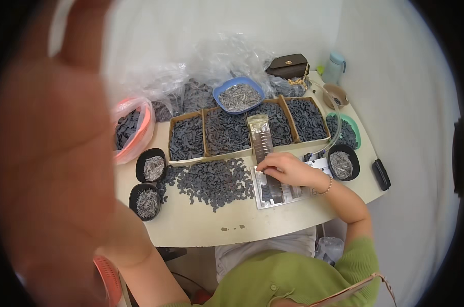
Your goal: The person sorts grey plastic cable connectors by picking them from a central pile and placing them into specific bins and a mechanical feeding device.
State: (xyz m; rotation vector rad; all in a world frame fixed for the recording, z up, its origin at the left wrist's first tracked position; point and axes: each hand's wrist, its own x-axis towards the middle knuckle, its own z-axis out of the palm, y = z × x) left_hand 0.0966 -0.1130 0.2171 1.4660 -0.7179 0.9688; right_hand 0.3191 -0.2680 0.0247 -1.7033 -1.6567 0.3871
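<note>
My left hand (53,153) is raised very close to the camera and blurred, filling the left side. Its palm shows, and the fingers stretch upward with a gap between them. My right hand (288,170) is over a metal jig plate (266,205) at the table's front right. Its thumb and fingertips are pinched together beside a long dark strip with a row of light pins (262,139); whatever they hold is too small to make out. Left of the plate lies a loose spread of small dark grey plastic parts (211,181).
Behind stand cardboard trays of dark parts (187,138), topped by a blue bowl of metal pins (261,85). Black bowls of pins (134,197) stand left, another black bowl (355,171) right. A lined orange basket (148,123), green tray (357,134), handbag (288,66) and bottle (334,69) surround them.
</note>
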